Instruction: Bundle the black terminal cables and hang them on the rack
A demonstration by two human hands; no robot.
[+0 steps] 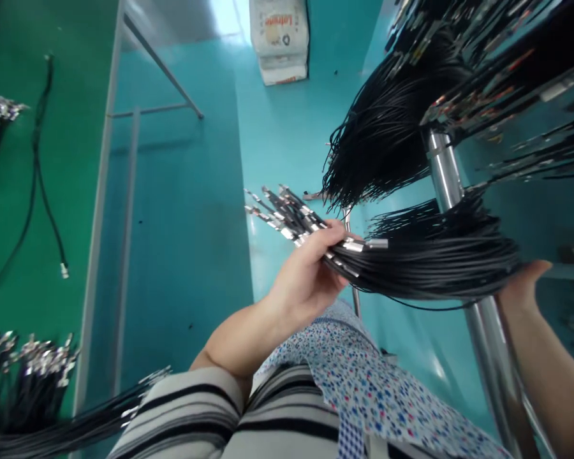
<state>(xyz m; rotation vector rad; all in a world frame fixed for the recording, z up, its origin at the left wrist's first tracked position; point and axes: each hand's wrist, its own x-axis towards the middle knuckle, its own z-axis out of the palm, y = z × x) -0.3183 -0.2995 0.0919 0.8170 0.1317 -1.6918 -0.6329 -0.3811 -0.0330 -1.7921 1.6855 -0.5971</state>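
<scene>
Head view: left hand (306,275) clasps black, metal-tipped cable bundle (435,261).

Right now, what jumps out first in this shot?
The thick bundle of black cables with metal tips, mid-frame, gripped by the left hand and met at its far end by the right hand. Above it, upper right, more cable bundles hang by a steel pole. A green table on the left carries loose cables.
</scene>
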